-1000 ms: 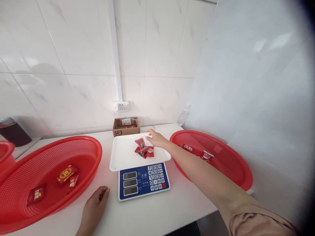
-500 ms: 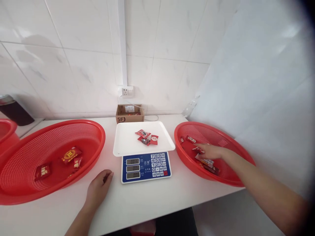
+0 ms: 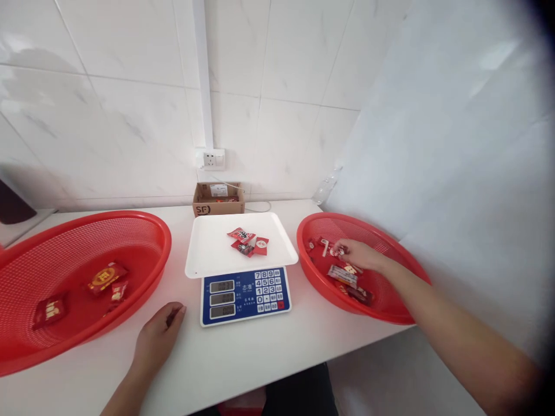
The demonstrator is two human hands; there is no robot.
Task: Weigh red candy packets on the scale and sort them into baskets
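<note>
My right hand (image 3: 358, 254) reaches into the red basket (image 3: 310, 277) on the right. Its fingertips are pinched on a small red snack packet (image 3: 335, 251). Below the hand, a pale striped packet (image 3: 343, 275) and several red and brown packets lie on the basket's floor. My left hand (image 3: 159, 334) rests on the table, loosely curled, with nothing visible in it. Between the hands stands a digital scale (image 3: 246, 296), whose white tray (image 3: 208, 248) carries a few red snack packets (image 3: 243, 234) in a loose cluster.
At the left, another red basket (image 3: 162, 254) holds several red packets (image 3: 104, 277). Behind the scale are a cardboard box (image 3: 219, 208) and a wall socket (image 3: 211, 159). A clear plastic bottle (image 3: 327, 186) leans in the back right corner. A dark container (image 3: 15, 202) stands far left.
My right hand has shifted up and back within the right basket, away from the striped packet, and its fingers have closed. My left hand stays on the table. The view has turned slightly right.
</note>
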